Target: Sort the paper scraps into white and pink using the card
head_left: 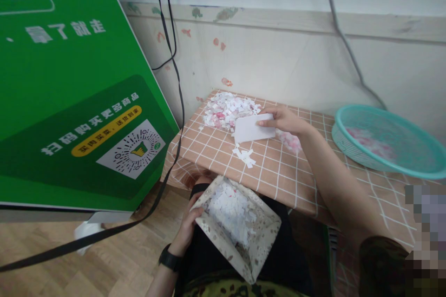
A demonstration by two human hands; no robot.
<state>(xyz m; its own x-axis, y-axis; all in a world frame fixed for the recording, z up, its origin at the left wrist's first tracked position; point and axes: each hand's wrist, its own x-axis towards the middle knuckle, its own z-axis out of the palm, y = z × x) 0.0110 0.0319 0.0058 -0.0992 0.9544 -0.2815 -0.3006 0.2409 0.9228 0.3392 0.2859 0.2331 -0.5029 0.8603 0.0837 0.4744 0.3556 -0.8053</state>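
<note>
My left hand (191, 217) grips the left rim of a speckled, box-shaped container (263, 222), tilted over my lap below the table edge. Many white paper scraps (230, 209) lie inside it. Over the table, my right hand (280, 119) pinches a flat white scraper card (255, 129) with rounded corners. Just behind the card is a heap of white and pink paper scraps (228, 107). A few loose white scraps (245, 156) lie in front of the card. Under my right wrist sits a small pinkish pile (290, 141), partly hidden.
A turquoise mesh basket (400, 167) with pink and white scraps stands on the checked tablecloth (278, 171) at right. A large green sign panel (69, 83) stands close on the left, with a black strap (179, 116) hanging beside it. The wall (278, 65) borders the table's back.
</note>
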